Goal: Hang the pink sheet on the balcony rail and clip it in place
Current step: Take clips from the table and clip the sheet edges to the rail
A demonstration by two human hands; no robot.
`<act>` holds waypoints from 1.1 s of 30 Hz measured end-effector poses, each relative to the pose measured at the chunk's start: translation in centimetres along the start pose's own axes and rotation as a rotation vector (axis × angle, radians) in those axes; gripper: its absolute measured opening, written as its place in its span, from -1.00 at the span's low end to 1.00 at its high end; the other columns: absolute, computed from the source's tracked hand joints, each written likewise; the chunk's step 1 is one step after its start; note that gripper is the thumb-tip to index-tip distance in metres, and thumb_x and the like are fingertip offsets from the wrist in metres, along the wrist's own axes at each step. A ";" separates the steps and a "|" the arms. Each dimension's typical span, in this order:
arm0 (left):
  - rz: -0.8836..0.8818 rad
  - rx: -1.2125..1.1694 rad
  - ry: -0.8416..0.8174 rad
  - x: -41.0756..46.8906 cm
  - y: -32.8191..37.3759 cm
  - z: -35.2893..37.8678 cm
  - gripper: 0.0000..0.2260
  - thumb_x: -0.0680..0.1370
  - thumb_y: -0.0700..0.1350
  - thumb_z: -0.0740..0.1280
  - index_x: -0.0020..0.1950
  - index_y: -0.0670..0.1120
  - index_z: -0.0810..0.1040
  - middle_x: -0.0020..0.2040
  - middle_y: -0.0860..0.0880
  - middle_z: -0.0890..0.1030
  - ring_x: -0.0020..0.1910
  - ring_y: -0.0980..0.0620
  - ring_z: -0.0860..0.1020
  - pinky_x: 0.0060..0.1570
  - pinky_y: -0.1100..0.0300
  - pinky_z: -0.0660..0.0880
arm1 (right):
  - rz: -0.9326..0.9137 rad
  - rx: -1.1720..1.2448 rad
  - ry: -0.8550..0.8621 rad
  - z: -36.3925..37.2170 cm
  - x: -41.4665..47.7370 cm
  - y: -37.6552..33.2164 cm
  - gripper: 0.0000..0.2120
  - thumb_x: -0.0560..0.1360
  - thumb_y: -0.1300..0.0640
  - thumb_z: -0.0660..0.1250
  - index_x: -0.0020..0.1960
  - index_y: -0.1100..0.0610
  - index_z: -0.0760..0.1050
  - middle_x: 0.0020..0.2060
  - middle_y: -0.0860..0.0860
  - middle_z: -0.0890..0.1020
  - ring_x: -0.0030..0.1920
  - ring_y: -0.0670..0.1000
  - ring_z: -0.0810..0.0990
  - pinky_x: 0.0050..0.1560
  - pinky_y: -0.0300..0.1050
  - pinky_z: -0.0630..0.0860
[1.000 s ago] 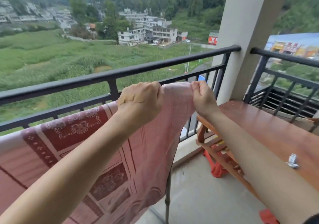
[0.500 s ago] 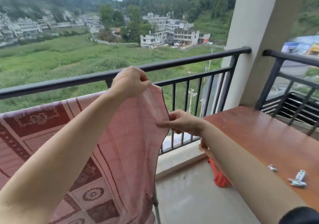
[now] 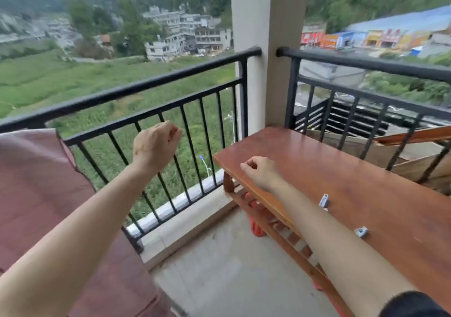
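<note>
The pink patterned sheet (image 3: 36,194) hangs at the far left, its top edge up at the black balcony rail (image 3: 146,87), and its right edge is free. My left hand (image 3: 156,143) hovers in front of the rail bars to the right of the sheet, fingers loosely curled, holding nothing. My right hand (image 3: 258,172) floats over the near left corner of the wooden table (image 3: 341,170), also loosely curled and empty. Two small metal clips lie on the table: one clip (image 3: 323,200) beside my right forearm, another clip (image 3: 361,231) nearer to me.
A white pillar (image 3: 268,48) divides the left rail from a second rail (image 3: 366,63) behind the table. Something red (image 3: 256,226) sits under the table. Boards lean at the far right behind the bars. Concrete floor (image 3: 231,268) lies between sheet and table.
Both hands have let go of the sheet's right edge and moved right. The view has swung right, so the sheet now lies at the far left and more of the table shows.
</note>
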State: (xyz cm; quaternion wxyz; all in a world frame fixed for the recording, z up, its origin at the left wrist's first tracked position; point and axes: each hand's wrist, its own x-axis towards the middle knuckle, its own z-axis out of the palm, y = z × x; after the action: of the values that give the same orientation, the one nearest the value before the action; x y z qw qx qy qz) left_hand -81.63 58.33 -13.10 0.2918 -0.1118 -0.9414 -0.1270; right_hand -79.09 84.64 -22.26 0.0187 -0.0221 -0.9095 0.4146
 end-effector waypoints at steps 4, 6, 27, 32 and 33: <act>0.096 -0.036 -0.236 -0.4 6.3 10.2 -0.80 0.58 0.01 0.28 -0.06 -0.09 0.58 -0.11 -0.13 0.67 -0.14 -0.22 0.63 -0.22 0.02 0.50 | 0.281 -0.002 0.063 -3.3 -0.5 10.8 -0.79 0.56 -0.09 0.27 -0.15 0.00 0.54 -0.21 0.00 0.65 -0.11 0.09 0.62 -0.12 -0.10 0.51; 0.139 -0.046 -0.333 -0.7 9.1 15.1 -0.80 0.58 0.02 0.27 -0.04 -0.08 0.59 -0.08 -0.12 0.67 -0.12 -0.21 0.63 -0.20 0.02 0.50 | 0.400 -0.047 0.067 -4.5 -1.0 15.5 -0.82 0.55 -0.09 0.27 -0.14 -0.03 0.53 -0.21 -0.04 0.63 -0.05 0.09 0.59 -0.03 -0.07 0.53; 0.263 -0.001 -1.335 -2.8 10.7 53.6 -0.42 0.54 -0.17 0.14 0.56 0.05 0.12 0.60 -0.03 -0.05 0.57 -0.06 -0.06 0.45 -0.08 0.17 | 0.382 -0.542 -0.445 6.0 16.8 36.4 -0.26 0.45 0.48 0.20 0.55 0.02 0.18 0.54 0.01 0.19 0.44 0.13 0.29 0.28 0.07 0.45; 0.166 -0.121 -1.282 -1.5 8.4 53.1 -0.49 0.53 -0.15 0.17 0.49 -0.01 0.29 0.56 -0.03 0.16 0.54 -0.05 0.08 0.42 0.01 0.19 | 0.452 -0.564 -0.423 5.8 18.9 36.8 -0.71 0.59 0.11 0.27 0.31 0.03 0.47 0.15 0.03 0.49 0.20 0.12 0.48 0.11 0.03 0.49; 0.123 -0.111 -1.259 -1.1 7.8 52.6 -0.50 0.52 -0.16 0.17 0.49 -0.01 0.29 0.55 -0.04 0.18 0.53 -0.05 0.10 0.41 0.01 0.19 | 0.476 -0.537 -0.403 5.4 19.4 36.4 -0.71 0.59 0.07 0.27 0.31 0.04 0.46 0.15 0.05 0.49 0.20 0.13 0.49 0.12 0.02 0.49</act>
State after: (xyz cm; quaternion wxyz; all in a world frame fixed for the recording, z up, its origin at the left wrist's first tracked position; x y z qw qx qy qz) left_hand -105.94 81.52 -54.35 -0.3170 -0.2339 -0.9166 -0.0687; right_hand -97.86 105.46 -53.01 -0.2625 -0.1541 -0.9404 0.1514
